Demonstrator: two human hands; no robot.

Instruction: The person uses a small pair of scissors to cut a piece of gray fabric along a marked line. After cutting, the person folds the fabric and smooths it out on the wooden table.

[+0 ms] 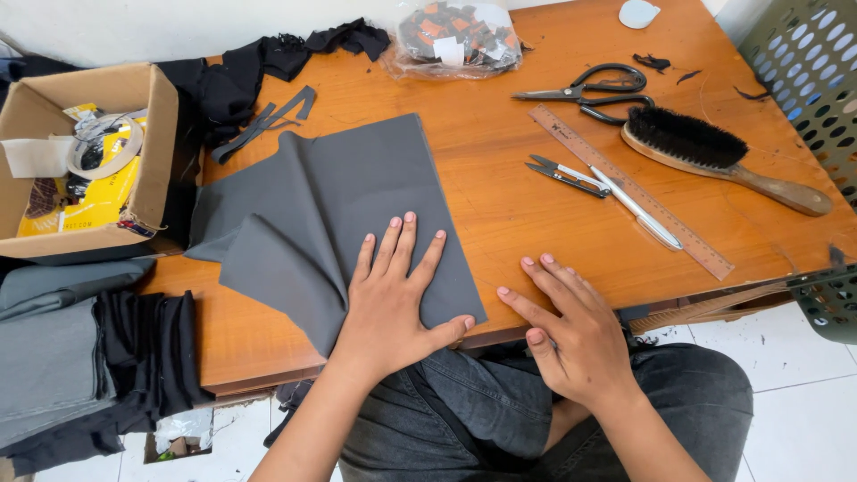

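Note:
A folded piece of grey fabric lies on the wooden table. My left hand lies flat on the fabric's near right corner, fingers spread, pressing it down. My right hand rests at the table's near edge just right of the fabric, fingers apart, fingertips touching the wood and holding nothing. My legs in dark jeans show below the table edge.
Right of the fabric lie small snips, a pen, a wooden ruler, large black scissors and a wooden brush. A cardboard box with tape sits left. Black fabric scraps and a plastic bag lie behind.

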